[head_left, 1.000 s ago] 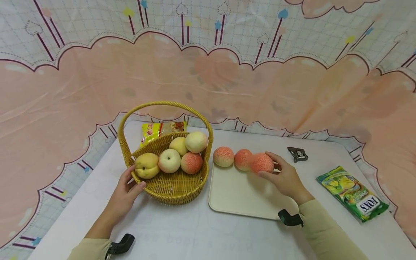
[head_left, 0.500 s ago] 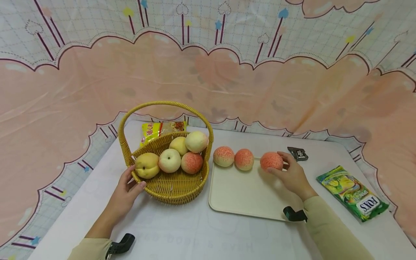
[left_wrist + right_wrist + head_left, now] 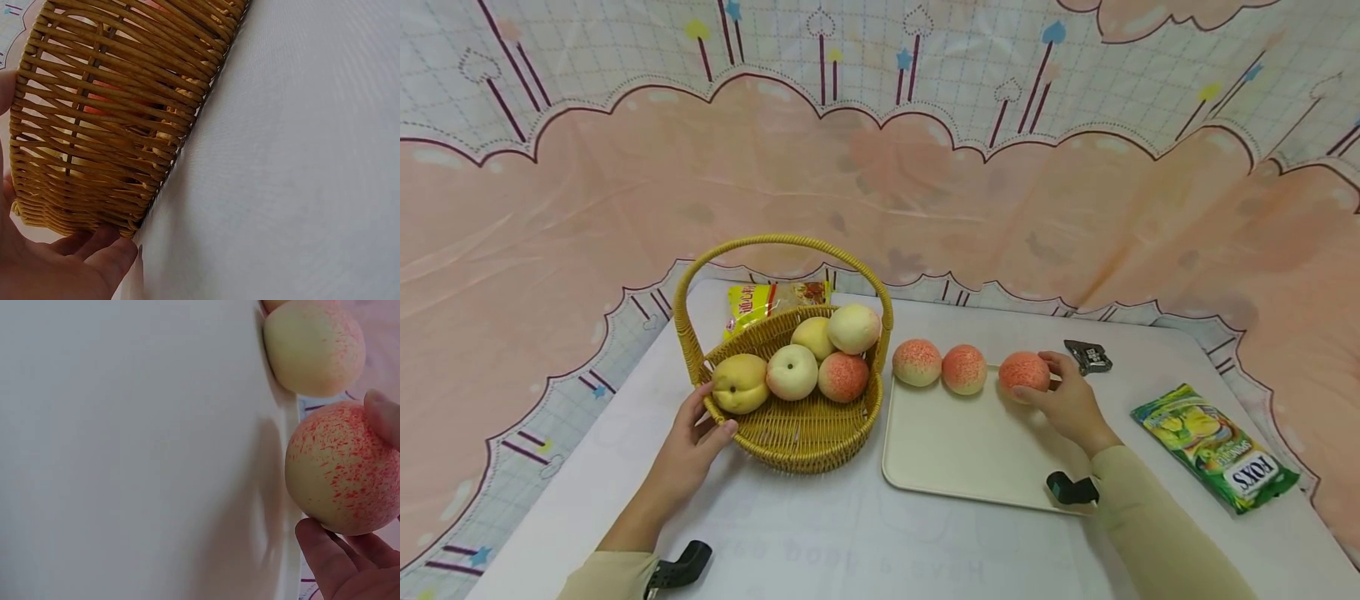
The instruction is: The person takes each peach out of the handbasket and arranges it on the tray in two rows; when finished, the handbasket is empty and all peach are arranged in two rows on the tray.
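My left hand (image 3: 688, 433) grips the left side of a yellow wicker basket (image 3: 808, 460), thumb over the front rim. In the left wrist view its fingertips (image 3: 115, 253) lie against the basket's woven wall (image 3: 119, 119). Inside the basket are several peaches, among them a yellow one (image 3: 740, 385), a pale one (image 3: 792, 372) and a red one (image 3: 843, 377). My right hand (image 3: 1073, 406) holds a red-speckled peach (image 3: 344, 469) between thumb and fingers, over the back edge of a cream tray (image 3: 962, 454). Two more peaches, one at the tray's back-left corner (image 3: 917, 362) and one beside it (image 3: 964, 369), sit to its left.
Behind the basket lies a yellow snack packet (image 3: 751, 305), partly hidden. A small black packet (image 3: 1087, 356) lies beyond the right hand, and a green FOX'S bag (image 3: 1213, 446) sits at the table's right. A patterned cloth (image 3: 880, 192) hangs behind the white table.
My right hand has moved the peach rightward, away from the middle peach, then slightly down and back left. The left hand and the basket have stayed in place.
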Demonstrator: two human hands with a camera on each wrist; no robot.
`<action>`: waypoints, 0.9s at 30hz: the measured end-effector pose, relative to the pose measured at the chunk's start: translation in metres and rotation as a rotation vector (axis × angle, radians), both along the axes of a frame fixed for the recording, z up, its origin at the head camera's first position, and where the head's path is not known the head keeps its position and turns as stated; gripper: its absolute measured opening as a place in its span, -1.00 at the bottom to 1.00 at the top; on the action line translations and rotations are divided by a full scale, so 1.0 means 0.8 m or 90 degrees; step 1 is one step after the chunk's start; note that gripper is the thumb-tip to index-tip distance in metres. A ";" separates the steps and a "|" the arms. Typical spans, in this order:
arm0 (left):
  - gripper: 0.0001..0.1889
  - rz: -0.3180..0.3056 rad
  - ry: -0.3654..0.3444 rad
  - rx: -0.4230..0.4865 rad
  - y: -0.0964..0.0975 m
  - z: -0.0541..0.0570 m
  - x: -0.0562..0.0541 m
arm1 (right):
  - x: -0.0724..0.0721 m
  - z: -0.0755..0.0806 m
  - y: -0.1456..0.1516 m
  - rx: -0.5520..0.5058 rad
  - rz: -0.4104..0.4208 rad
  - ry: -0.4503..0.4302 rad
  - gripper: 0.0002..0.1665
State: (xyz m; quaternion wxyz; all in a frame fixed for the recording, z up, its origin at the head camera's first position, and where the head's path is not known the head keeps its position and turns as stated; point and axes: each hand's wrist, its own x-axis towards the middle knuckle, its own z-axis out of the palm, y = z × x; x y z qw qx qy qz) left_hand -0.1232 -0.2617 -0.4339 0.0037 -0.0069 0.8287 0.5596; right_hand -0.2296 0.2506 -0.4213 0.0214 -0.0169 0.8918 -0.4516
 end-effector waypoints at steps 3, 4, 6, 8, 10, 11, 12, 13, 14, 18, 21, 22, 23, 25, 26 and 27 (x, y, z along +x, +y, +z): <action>-0.20 -0.001 0.003 -0.003 0.000 -0.001 0.000 | -0.002 -0.003 -0.002 -0.002 -0.004 -0.011 0.02; -0.20 -0.001 0.004 -0.002 0.000 -0.001 0.000 | -0.002 -0.003 -0.003 -0.004 -0.004 -0.013 0.02; -0.20 -0.001 0.002 -0.001 0.001 -0.001 0.000 | -0.003 -0.004 -0.004 -0.006 -0.007 -0.017 0.01; -0.20 0.000 0.000 0.000 0.001 -0.001 0.000 | -0.003 -0.005 -0.006 -0.011 -0.009 -0.019 0.00; -0.20 0.001 -0.002 0.001 0.002 0.000 0.000 | -0.003 -0.004 -0.007 -0.014 -0.009 -0.020 -0.01; -0.19 0.001 -0.003 0.001 0.002 0.000 0.000 | -0.003 -0.005 -0.008 -0.016 -0.009 -0.020 -0.01; -0.20 0.002 -0.003 0.000 0.003 0.000 0.000 | -0.003 -0.005 -0.008 -0.016 -0.009 -0.020 -0.01; -0.20 0.002 -0.004 0.000 0.003 0.000 0.000 | -0.004 -0.005 -0.008 -0.017 -0.009 -0.019 -0.02; -0.19 0.002 -0.004 0.000 0.003 0.001 0.000 | -0.004 -0.006 -0.009 -0.017 -0.007 -0.017 -0.01; -0.20 -0.001 -0.004 0.004 0.003 0.001 0.001 | -0.008 -0.009 -0.010 -0.016 -0.003 -0.016 0.01; -0.20 -0.002 -0.006 0.005 0.003 0.002 0.002 | -0.010 -0.012 -0.010 -0.020 -0.002 -0.022 0.03; -0.20 -0.002 -0.007 0.004 0.003 0.002 0.002 | -0.010 -0.012 -0.011 -0.021 -0.001 -0.023 0.04; -0.20 -0.001 -0.008 0.004 0.003 0.002 0.002 | -0.011 -0.013 -0.011 -0.021 -0.001 -0.023 0.04; -0.20 0.001 -0.008 0.001 0.003 0.001 0.002 | -0.011 -0.013 -0.012 -0.018 -0.002 -0.022 0.05; -0.20 0.001 -0.008 0.002 0.003 0.001 0.002 | -0.012 -0.014 -0.012 -0.013 -0.003 -0.020 0.04; -0.19 0.002 -0.008 0.002 0.003 0.001 0.002 | -0.012 -0.014 -0.013 -0.010 -0.002 -0.018 0.04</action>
